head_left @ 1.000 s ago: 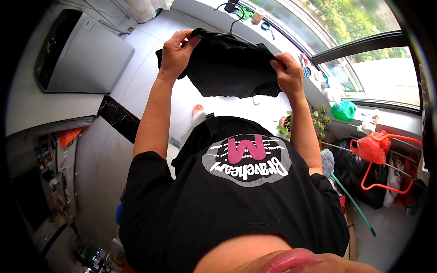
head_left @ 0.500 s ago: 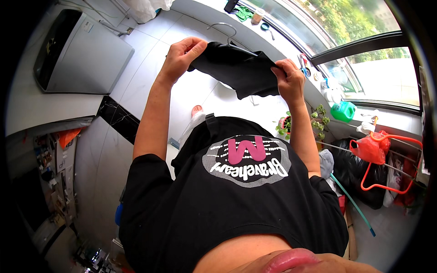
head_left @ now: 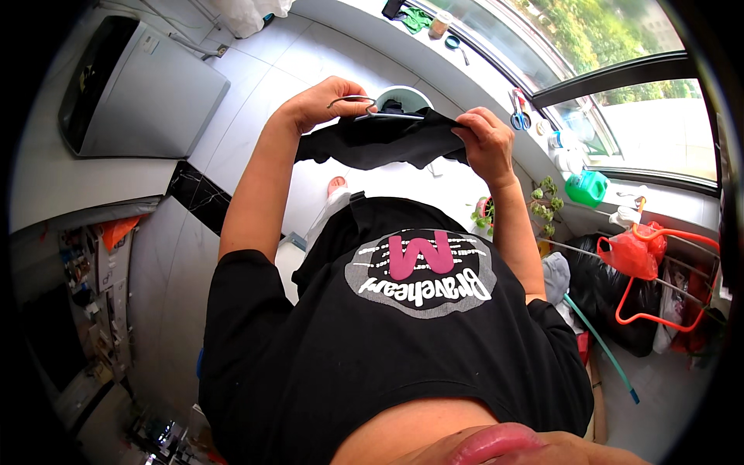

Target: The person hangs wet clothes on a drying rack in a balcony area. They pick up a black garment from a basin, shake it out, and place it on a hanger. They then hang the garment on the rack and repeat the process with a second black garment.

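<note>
A black garment [head_left: 380,147] hangs stretched between my two hands in front of my chest, with a clothes hanger [head_left: 399,116] inside its top edge. The hanger's thin metal hook tips over toward the fingers of my left hand [head_left: 329,105]. That hand is closed at the base of the hook, by the garment's neckline; how much cloth it grips is hidden. At the other end, my right hand [head_left: 490,143] pinches the garment's upper right corner between thumb and fingers. The cloth sags in folds, and its left end droops below my left wrist.
Beyond the garment stands a pale bucket [head_left: 422,97] with dark cloth in it. A grey washing machine [head_left: 155,93] is at the left. On the windowsill at right are scissors [head_left: 520,116] and a green jug [head_left: 587,187]. An orange hanger [head_left: 628,310] hangs on a rack below; a potted plant [head_left: 482,211] stands nearby.
My left hand has shifted from the garment's left corner to the hook's base. The hook has tipped leftward and down, the cloth has dropped slightly, and the bucket behind has come into view.
</note>
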Demonstrator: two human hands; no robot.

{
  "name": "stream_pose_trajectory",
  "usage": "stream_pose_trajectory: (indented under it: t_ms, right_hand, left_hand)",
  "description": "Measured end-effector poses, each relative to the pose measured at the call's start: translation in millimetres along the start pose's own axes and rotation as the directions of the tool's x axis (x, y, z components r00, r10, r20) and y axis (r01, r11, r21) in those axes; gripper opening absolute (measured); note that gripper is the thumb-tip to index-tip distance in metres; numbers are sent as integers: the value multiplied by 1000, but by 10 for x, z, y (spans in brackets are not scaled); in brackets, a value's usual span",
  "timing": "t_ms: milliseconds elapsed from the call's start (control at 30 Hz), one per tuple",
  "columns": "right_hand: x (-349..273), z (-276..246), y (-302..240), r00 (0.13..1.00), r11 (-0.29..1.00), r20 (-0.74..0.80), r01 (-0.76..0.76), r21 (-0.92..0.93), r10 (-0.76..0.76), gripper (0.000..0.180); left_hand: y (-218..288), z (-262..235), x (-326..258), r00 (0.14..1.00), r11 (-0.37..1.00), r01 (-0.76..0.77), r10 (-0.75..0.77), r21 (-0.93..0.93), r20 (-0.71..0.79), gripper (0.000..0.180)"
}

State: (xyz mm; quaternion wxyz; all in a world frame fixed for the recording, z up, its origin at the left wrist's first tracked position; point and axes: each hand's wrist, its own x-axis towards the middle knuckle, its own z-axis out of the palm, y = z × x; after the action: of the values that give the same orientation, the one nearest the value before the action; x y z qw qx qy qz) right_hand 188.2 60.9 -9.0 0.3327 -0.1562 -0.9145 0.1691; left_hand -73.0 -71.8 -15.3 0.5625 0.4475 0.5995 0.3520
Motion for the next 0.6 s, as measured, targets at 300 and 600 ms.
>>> stream_pose_trajectory:
  t_ms: [300, 600]
  right_hand:
    - [-76, 18, 19, 999, 999, 22, 35, 27, -35, 15]
    - [-48, 1, -21, 995, 996, 28, 92, -14, -91, 16]
  left_hand:
    - [152, 90, -29, 998, 982, 68, -64, -174, 30, 20]
    - [158, 146, 7, 981, 993, 113, -115, 22, 157, 20]
